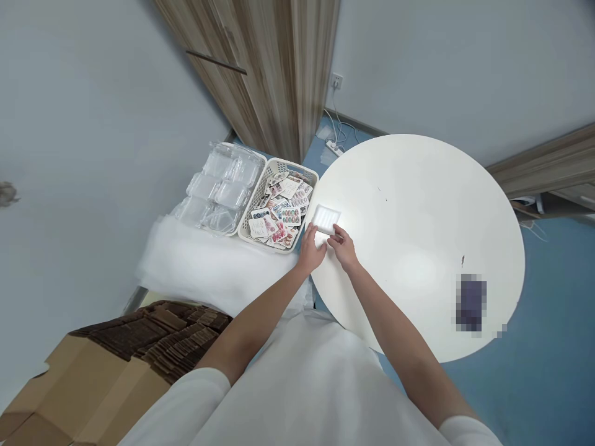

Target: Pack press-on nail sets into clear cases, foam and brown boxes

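A small clear plastic tray [325, 218] lies at the left edge of the round white table [418, 204]. My left hand [310, 249] and my right hand [343, 246] meet just below it, fingertips touching its near edge. Both hands have their fingers curled in a pinch; whatever sits between them is too small to make out. Just left of the table a white basket [260, 192] holds several colourful printed cards [283, 214].
A stack of clear plastic cases [218, 192] sits left of the basket, over a white padded sheet [209, 266]. An open cardboard box [116, 365] of brown pieces stands lower left. A blurred dark object [470, 302] lies on the table's right side. A power strip [333, 146] lies on the blue floor.
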Available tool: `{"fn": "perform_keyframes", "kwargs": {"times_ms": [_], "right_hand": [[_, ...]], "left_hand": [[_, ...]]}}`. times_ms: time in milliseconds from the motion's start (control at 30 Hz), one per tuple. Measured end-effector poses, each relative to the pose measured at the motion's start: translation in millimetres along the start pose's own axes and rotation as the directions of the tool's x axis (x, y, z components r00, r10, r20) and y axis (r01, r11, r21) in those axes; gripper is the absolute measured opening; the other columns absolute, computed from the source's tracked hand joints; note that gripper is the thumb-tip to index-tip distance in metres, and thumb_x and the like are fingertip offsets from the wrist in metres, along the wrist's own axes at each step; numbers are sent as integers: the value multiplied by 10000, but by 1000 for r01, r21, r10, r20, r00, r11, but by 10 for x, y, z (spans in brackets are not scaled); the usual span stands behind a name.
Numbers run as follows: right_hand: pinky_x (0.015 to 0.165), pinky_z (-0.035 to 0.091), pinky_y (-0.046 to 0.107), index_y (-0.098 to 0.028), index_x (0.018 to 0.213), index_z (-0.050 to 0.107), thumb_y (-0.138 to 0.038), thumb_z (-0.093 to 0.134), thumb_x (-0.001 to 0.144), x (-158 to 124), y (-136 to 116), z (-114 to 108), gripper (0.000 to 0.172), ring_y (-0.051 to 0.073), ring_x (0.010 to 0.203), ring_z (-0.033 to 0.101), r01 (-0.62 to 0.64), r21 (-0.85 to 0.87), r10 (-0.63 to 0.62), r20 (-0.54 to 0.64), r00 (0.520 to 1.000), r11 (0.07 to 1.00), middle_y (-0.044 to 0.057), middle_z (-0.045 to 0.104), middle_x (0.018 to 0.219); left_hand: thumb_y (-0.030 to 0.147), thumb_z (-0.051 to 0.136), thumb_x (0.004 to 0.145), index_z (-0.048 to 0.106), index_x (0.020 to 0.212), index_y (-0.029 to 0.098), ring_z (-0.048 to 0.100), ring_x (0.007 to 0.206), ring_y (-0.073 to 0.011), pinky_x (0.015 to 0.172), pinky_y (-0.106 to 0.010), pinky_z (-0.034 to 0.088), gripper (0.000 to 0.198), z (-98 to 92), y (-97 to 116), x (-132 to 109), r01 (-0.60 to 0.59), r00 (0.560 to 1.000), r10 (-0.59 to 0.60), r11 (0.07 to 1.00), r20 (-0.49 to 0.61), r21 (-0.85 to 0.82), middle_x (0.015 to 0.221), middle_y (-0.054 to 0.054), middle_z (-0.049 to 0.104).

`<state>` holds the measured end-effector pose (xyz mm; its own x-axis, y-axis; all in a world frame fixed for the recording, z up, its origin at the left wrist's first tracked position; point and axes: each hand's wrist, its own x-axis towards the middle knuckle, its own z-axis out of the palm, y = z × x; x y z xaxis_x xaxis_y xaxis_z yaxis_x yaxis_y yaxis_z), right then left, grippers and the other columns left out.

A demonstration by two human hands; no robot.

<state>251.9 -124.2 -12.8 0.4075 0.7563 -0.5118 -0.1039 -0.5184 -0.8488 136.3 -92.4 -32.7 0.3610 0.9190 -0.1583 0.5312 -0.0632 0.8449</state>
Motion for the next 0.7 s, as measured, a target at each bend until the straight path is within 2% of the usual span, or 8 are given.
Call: {"fn": "perform_keyframes", "kwargs": {"times_ms": [267,400,567,700], "right_hand": [[871,418,356,-309,1193,455,-319,580,658,-50,4,-28,549,192,1064,462,43,-22,-43,36,998,999,34,385,1277],[859,425,354,-322,1201,440,-337,575,665,-147,37,-97,553,193,1069,460,23,-16,-22,37,999,1000,28,352,1307],[825,447,366,-307,1223,411,-344,582,671,-392,152,-288,580,189,987,520,-26,19,25,49,998,999,54,376,1298],[797,473,361,-295,1211,415,-349,575,681,-685,302,-515,557,187,936,564,-92,55,89,57,994,994,61,428,1258]], "left_hand": [[231,539,745,311,1280,220,177,1303,-237,1047,-420,221,581,-11,-5,-55,25,999,-25,1000,35,-6,1427,-70,172],[229,542,742,306,1287,189,176,1304,-234,1045,-397,240,595,-1,-34,-116,36,999,-36,999,34,-17,1434,-94,143],[216,548,738,338,1267,183,224,1288,-249,1022,-398,291,570,38,19,-307,66,998,-65,997,16,-32,1425,-111,170],[213,545,737,373,1243,189,252,1278,-234,1023,-382,293,535,131,125,-572,80,996,-79,996,42,-35,1415,-97,211]]}}
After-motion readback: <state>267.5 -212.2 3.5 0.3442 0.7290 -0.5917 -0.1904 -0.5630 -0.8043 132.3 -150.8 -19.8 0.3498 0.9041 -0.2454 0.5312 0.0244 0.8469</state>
